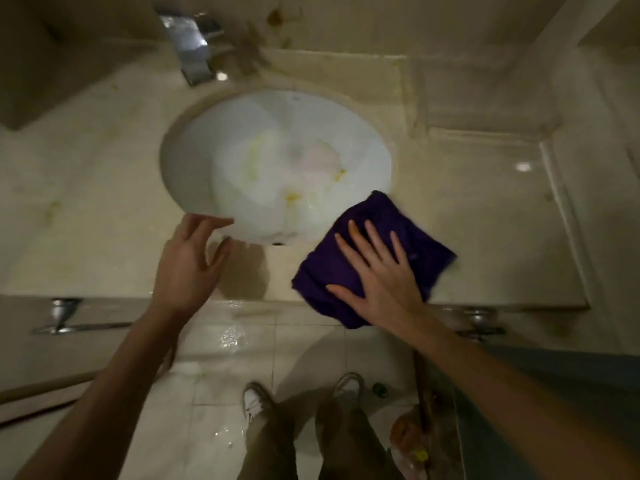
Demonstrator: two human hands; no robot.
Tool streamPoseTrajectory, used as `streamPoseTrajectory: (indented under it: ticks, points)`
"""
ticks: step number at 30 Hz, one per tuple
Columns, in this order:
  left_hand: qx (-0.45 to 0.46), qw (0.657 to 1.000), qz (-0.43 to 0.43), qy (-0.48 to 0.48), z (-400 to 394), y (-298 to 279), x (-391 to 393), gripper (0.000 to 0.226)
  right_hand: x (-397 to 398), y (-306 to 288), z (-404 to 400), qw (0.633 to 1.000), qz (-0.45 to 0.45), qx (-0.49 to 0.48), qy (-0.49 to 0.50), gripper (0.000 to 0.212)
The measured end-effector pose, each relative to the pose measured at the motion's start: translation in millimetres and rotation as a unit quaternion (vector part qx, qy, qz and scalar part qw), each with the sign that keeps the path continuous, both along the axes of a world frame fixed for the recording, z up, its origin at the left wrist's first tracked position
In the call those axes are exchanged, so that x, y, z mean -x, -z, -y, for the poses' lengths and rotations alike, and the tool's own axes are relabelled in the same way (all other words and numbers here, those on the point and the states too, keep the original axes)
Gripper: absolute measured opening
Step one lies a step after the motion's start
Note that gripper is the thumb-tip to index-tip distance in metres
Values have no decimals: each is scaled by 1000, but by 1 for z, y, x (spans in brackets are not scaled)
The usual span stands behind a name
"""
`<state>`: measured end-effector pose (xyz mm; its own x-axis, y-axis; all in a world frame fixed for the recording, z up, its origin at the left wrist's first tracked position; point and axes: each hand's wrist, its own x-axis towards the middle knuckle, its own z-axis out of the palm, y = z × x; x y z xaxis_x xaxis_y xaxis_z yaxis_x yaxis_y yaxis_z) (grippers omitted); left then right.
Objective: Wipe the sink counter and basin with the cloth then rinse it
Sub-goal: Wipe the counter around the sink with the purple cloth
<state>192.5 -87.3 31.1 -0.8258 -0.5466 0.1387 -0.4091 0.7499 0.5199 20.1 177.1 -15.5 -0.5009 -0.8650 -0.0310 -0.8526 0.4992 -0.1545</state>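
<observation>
Cloth (374, 258) lies under our flat right hand (381, 271) at the basin's (194, 161) five o'clock; counter-wiping underway, yellow-stained basin next. Left hand (188, 261) open, empty.

Right hand (375, 271) lies flat with fingers spread; left hand (188, 261) hovers open, fingers loosely curved.

one cloth (374, 258), one basin (242, 140), one faucet (190, 46), two hands (187, 265)

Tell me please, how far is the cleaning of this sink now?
Nothing looks finished. In hand: the right hand presses the purple cloth flat on the counter by the front right rim; the left hand is open, empty. Left: yellow stains in the basin, marks near the faucet, rinsing.
</observation>
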Motion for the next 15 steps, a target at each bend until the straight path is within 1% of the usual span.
streamPoseTrajectory:
  ticks: [2, 4, 6, 8, 12, 15]
  points:
    - [37, 997, 35, -65, 33, 3, -39, 33, -42, 2, 61, 997, 11, 18, -77, 81]
    - [50, 986, 73, -142, 64, 7, -76, 34, -85, 4, 124, 990, 19, 20, -136, 81]
    - [35, 970, 99, -221, 89, 10, -109, 38, -121, 5, 183, 988, 24, 18, -152, 82]
    - [6, 956, 103, -276, 109, 13, -137, 41, -148, 6, 236, 986, 23, 18, -161, 81]
    - [-42, 938, 89, -333, 131, 14, -175, 48, -166, 8, 328, 983, 17, 17, -184, 82]
    - [-42, 935, 102, -336, 140, 16, -198, 54, -164, 8, 361, 985, 12, 16, -174, 83]
